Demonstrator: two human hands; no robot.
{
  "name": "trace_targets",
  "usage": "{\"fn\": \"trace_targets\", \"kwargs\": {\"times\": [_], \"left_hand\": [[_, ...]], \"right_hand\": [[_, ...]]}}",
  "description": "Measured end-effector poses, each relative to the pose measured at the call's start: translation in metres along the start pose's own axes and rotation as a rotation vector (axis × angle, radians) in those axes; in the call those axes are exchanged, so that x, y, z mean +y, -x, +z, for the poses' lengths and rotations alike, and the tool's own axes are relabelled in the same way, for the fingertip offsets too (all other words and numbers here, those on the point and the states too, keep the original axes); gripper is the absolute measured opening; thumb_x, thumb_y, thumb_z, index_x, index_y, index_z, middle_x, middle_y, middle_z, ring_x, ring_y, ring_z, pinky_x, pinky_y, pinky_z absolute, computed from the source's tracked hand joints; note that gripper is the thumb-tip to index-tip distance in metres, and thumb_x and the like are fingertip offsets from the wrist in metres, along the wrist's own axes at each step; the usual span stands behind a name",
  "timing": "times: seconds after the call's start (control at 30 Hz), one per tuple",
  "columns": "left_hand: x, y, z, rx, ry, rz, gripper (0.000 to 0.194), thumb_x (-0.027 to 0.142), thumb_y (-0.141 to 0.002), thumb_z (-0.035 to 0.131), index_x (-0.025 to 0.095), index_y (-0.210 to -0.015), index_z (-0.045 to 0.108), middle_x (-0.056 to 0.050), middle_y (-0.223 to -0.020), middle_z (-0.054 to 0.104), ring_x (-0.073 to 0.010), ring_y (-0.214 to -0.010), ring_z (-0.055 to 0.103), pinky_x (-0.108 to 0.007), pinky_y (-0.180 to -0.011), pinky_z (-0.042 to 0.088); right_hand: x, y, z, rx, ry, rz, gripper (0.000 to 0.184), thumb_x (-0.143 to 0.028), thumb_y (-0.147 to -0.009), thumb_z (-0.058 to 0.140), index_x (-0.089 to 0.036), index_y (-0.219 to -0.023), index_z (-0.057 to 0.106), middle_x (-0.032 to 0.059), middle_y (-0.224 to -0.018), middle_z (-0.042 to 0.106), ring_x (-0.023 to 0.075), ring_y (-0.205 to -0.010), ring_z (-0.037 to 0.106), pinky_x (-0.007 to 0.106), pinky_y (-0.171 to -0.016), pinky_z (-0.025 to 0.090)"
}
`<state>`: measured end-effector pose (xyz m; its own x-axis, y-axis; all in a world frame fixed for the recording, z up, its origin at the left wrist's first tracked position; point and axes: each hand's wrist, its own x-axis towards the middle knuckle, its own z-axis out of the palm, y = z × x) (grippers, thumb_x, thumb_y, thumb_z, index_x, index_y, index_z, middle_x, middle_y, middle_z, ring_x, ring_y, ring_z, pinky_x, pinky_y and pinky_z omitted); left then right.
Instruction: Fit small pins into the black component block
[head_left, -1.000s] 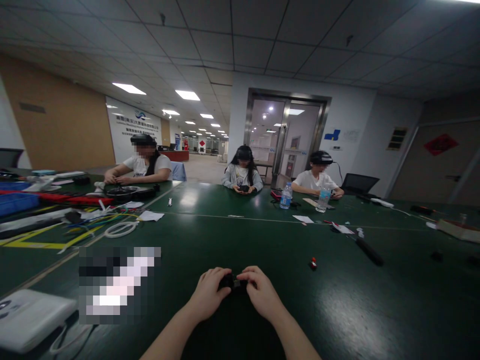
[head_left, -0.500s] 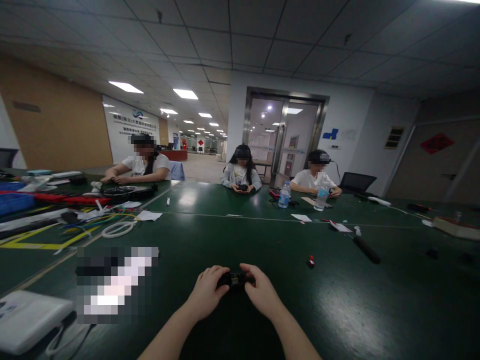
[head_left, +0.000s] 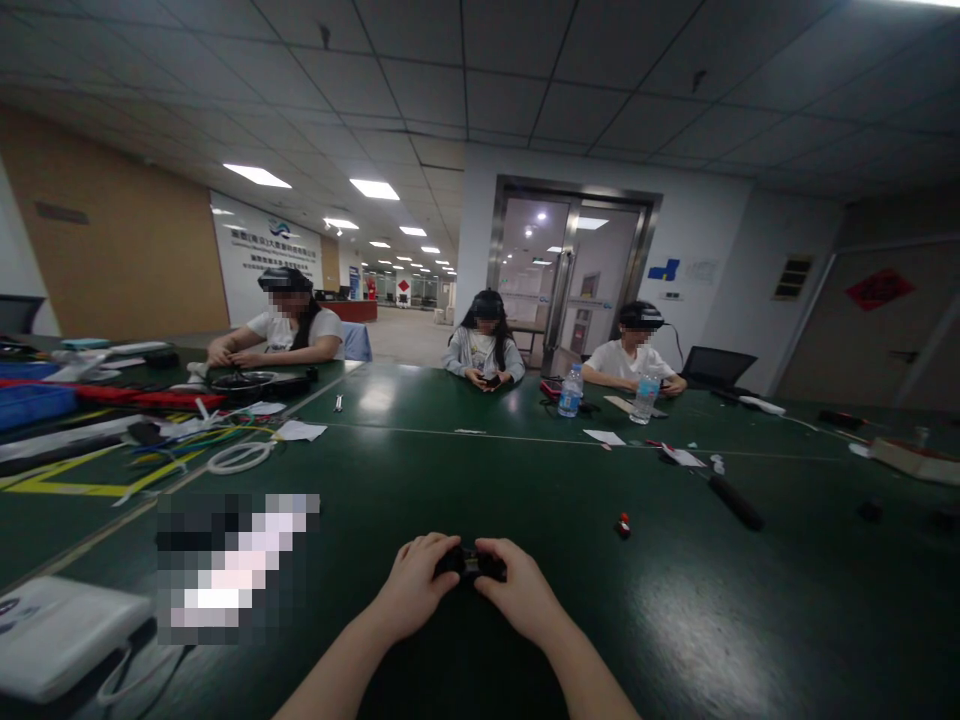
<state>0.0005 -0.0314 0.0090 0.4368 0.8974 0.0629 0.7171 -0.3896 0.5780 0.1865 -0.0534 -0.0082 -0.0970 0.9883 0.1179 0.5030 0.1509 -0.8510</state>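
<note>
At the near middle of the table, my left hand (head_left: 418, 585) and my right hand (head_left: 521, 587) grip a small black device (head_left: 472, 563) from either side. Thumbs are on its near side and fingers curl over its ends, hiding much of it. Its exact kind cannot be made out. A small red and dark object (head_left: 622, 525) lies on the table to the right of my right hand.
A white box-shaped device (head_left: 64, 635) with cables sits at the near left. A white cable coil (head_left: 240, 457) lies beyond it. Two water bottles (head_left: 571, 390) stand at the far side. A black rod-shaped object (head_left: 735, 502) lies right. Several people sit opposite.
My right thumb and fingers have shifted their hold on the black device, which now shows slightly differently. My left hand stays nearly still. The view has moved slightly.
</note>
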Motion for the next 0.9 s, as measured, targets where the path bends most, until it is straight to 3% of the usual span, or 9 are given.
{"fn": "trace_targets", "kwargs": {"times": [0.17,0.4,0.9], "left_hand": [[-0.003,-0.002,0.003,0.005,-0.016,-0.008,0.054,0.035,-0.071,0.055,0.02,-0.122,0.047,-0.006,-0.126,0.048,-0.0236,-0.116,0.04,-0.034,-0.098,0.029],[-0.003,-0.002,0.003,0.031,-0.013,0.005,0.039,0.03,-0.073,0.053,0.023,-0.111,0.053,-0.002,-0.117,0.053,-0.0208,-0.11,0.044,-0.032,-0.094,0.031],[0.003,0.002,-0.001,0.032,0.013,0.012,0.031,0.028,-0.074,0.053,0.025,-0.104,0.053,-0.002,-0.112,0.054,-0.021,-0.107,0.045,-0.033,-0.092,0.033]], "right_hand": [[-0.004,0.001,0.0,-0.011,0.033,0.006,0.045,-0.019,-0.066,0.06,-0.023,-0.11,0.056,0.0028,-0.111,0.057,0.0201,-0.105,0.052,0.033,-0.09,0.04],[-0.012,0.004,-0.004,-0.049,0.041,0.042,0.051,-0.02,-0.064,0.061,-0.025,-0.114,0.053,0.002,-0.114,0.055,0.0202,-0.107,0.05,0.033,-0.09,0.04],[-0.004,0.001,-0.005,-0.063,0.041,0.031,0.048,-0.026,-0.066,0.061,-0.025,-0.114,0.053,0.0013,-0.113,0.056,0.0199,-0.104,0.052,0.032,-0.085,0.042]]}}
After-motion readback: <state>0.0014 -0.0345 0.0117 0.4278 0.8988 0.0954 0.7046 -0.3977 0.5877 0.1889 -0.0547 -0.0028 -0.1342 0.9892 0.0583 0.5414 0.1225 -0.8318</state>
